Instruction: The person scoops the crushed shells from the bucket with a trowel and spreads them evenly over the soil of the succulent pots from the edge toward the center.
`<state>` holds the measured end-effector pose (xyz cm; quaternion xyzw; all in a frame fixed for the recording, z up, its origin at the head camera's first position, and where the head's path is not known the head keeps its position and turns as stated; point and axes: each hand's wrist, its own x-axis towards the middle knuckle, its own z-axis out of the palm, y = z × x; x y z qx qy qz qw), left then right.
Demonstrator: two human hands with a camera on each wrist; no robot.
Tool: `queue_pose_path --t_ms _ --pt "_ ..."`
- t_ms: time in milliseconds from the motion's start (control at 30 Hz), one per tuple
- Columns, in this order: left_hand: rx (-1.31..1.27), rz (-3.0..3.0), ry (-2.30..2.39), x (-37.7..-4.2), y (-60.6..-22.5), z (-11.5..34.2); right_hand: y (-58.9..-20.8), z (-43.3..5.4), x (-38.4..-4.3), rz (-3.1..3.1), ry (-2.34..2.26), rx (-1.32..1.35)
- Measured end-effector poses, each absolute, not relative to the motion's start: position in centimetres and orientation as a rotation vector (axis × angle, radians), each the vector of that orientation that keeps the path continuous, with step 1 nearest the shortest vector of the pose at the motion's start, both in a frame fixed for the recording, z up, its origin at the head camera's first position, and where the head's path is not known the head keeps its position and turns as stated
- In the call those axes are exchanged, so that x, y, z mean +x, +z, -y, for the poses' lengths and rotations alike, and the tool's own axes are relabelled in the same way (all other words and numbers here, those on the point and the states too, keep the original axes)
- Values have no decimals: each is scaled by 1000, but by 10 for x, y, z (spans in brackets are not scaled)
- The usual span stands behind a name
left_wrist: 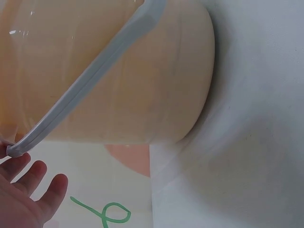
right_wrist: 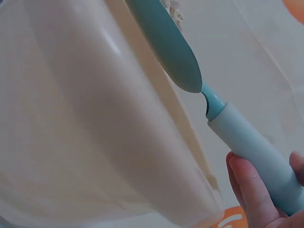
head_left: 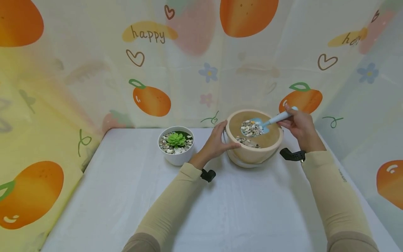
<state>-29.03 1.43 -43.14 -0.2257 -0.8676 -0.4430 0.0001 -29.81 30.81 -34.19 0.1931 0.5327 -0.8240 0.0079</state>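
Observation:
My right hand [head_left: 299,127] grips the pale handle of a light blue hand trowel [head_left: 275,118]. The trowel's blade carries a heap of mixed small pebbles [head_left: 252,128] and is over the mouth of a cream plastic bucket [head_left: 252,154]. More pebbles lie inside the bucket, near its front wall. My left hand [head_left: 217,140] holds the bucket's rim at its left side, thumb along the front. In the left wrist view, the fingers [left_wrist: 31,175] are by the end of the bucket's grey handle [left_wrist: 90,78]. The right wrist view shows the trowel's underside [right_wrist: 175,52] beside the rim.
A white pot [head_left: 177,159] with a green succulent [head_left: 176,140] and pebbles stands left of the bucket. Both stand on a white-covered table [head_left: 220,210]. Behind the table hangs a fruit-printed curtain [head_left: 189,73].

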Motion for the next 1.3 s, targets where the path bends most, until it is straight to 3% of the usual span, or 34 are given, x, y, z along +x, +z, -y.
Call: queue_pose_path --t_ms 1300 --pt "-752 2708 -1319 -287 -425 1 -344 -289 -286 -1539 -2820 596"
